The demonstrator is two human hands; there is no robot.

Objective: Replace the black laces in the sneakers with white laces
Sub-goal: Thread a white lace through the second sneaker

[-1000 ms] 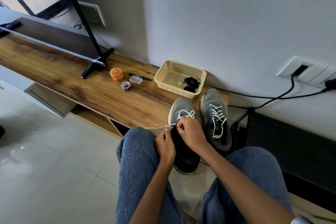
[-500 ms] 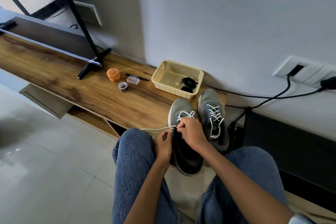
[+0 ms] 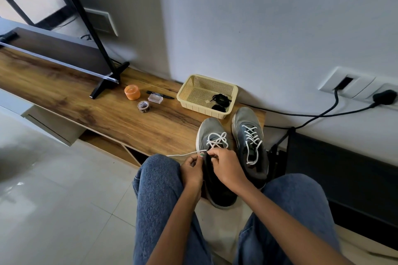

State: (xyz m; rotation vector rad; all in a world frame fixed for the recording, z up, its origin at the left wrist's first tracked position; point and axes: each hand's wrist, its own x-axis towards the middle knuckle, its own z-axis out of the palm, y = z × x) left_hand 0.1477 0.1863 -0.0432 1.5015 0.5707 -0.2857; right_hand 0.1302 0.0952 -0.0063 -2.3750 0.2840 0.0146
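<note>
— Where is the lace lying now, compared to your fingers?

— I am working on the left sneaker (image 3: 212, 135), which is standing on the wooden surface (image 3: 107, 112) with its toe pointing away from me and its heel hanging over the near edge. The white lace (image 3: 216, 141) is crossing over the front of this sneaker, just beyond my fingertips. One free end of it is running out to the left, almost flat, over my left knee. So the long axis of this free end is going left to right, across the sneaker.

— Which hand is nearer to it?

— My left hand (image 3: 192, 170) is nearer. Its fingers are curled, and I judge they are pinching the lace where the free end begins, at the left side of the sneaker. My right hand (image 3: 226, 165) is sitting over the tongue, touching the lace crossing, and its fingers are bent on the lace there. The exact eyelet is hidden under my hands, so I cannot tell it.

— And the other things?

— The right sneaker (image 3: 249, 133) is standing just beside, already laced in white. The black laces (image 3: 220, 101) are lying in the plastic basket (image 3: 193, 101) behind the sneakers.
</note>
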